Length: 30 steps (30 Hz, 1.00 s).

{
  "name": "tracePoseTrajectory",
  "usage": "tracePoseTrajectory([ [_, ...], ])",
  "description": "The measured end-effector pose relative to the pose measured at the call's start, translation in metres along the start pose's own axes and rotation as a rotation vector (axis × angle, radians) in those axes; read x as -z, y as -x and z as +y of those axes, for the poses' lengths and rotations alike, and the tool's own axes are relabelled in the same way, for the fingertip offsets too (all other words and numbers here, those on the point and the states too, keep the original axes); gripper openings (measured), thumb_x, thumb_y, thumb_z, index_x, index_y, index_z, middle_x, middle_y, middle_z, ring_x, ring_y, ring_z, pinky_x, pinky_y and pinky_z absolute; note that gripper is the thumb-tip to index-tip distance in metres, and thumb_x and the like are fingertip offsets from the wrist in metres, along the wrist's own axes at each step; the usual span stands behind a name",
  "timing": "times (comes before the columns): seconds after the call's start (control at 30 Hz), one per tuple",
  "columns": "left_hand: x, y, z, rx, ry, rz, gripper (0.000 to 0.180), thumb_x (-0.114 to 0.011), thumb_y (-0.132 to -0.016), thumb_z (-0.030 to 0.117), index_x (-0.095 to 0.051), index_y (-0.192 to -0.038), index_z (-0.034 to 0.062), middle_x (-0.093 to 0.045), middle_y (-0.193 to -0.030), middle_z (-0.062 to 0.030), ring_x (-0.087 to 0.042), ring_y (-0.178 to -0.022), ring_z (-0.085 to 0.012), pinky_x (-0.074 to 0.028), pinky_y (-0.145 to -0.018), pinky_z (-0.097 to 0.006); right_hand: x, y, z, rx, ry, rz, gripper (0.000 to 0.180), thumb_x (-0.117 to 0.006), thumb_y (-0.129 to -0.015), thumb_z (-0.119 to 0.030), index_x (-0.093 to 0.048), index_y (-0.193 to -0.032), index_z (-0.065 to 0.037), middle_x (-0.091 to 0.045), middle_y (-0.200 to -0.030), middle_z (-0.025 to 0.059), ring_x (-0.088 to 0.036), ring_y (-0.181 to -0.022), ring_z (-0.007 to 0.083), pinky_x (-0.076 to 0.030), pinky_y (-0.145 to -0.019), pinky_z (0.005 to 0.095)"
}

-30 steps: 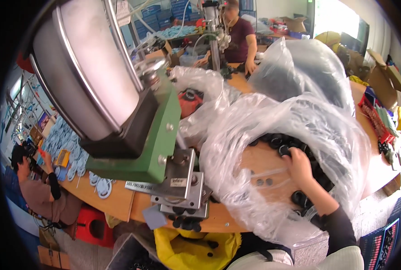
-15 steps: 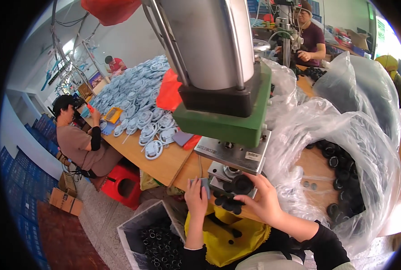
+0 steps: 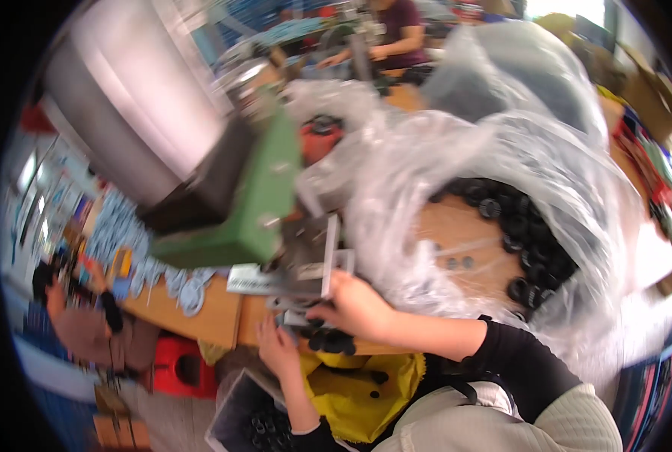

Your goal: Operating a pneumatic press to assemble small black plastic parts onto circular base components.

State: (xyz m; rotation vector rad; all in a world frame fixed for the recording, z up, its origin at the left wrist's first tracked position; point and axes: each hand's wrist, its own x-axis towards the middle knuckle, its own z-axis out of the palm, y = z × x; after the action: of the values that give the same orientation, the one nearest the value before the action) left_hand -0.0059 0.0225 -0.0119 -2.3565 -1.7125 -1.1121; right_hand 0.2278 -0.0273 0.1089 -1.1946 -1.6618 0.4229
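Observation:
A press with a large metal cylinder (image 3: 136, 90) and a green block (image 3: 257, 203) stands before me, blurred. Under its metal plate (image 3: 306, 256), my right hand (image 3: 357, 307) reaches in from the right, fingers curled at the lower tooling; whatever they grip is hidden. My left hand (image 3: 277, 348) lies at the tooling's left front by a small blue-grey piece, its fingers stretched out. Several round black parts (image 3: 332, 341) sit at the table's edge between my hands.
Clear plastic sheeting (image 3: 396, 173) surrounds a pile of black rings (image 3: 528, 248) on the right. Below are a yellow bag (image 3: 358, 384), a bin of black parts (image 3: 226, 410) and a red stool (image 3: 177, 377). Light-blue parts (image 3: 125, 226) cover the far left table, near a seated person (image 3: 87, 331).
The view has swung right, so the press appears further left and tilted. My right hand has moved in under the plate; the round black part seen by its fingers is now hidden.

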Motion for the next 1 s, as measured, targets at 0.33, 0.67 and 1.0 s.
tracePoseTrajectory([
  [0.33, 0.026, 0.025, 0.045, -0.02, 0.089, 0.239, 0.026, -0.051, -0.09, 0.008, -0.06, -0.111, -0.0034, -0.058, -0.119, -0.0223, -0.051, -0.115, -0.0406, -0.038, -0.098, -0.048, 0.253, 0.193, -0.016, -0.519, 0.756, 0.712, 0.078, -0.08, -0.069, -0.016, -0.042, -0.136, -0.003, -0.045, -0.137, 0.0205, -0.041, -0.129, 0.0359, -0.037, -0.104, 0.0392],
  [0.67, -0.017, 0.059, 0.238, -0.85, 0.404, -0.655, 0.102, -0.08, -0.062, 0.05, -0.026, -0.146, 0.0307, -0.017, -0.148, -0.0226, -0.016, -0.135, -0.052, -0.021, -0.097, -0.074, 0.377, 0.306, 0.061, -0.942, 0.583, 1.054, 0.052, -0.069, -0.073, -0.021, -0.056, -0.118, 0.003, -0.064, -0.105, 0.0161, -0.06, -0.099, 0.0244, -0.046, -0.084, 0.0352],
  [1.0, -0.045, 0.072, 0.308, -0.746, 0.256, -0.885, 0.112, -0.079, -0.058, 0.055, -0.024, -0.147, 0.0126, -0.005, -0.151, -0.0261, 0.003, -0.138, -0.053, -0.009, -0.099, -0.076, 0.36, 0.054, 0.105, -0.537, -0.878, 1.021, 0.031, -0.046, -0.078, -0.013, -0.06, -0.105, -0.004, -0.06, -0.089, 0.0071, -0.06, -0.081, 0.0211, -0.049, -0.075, 0.0356],
])
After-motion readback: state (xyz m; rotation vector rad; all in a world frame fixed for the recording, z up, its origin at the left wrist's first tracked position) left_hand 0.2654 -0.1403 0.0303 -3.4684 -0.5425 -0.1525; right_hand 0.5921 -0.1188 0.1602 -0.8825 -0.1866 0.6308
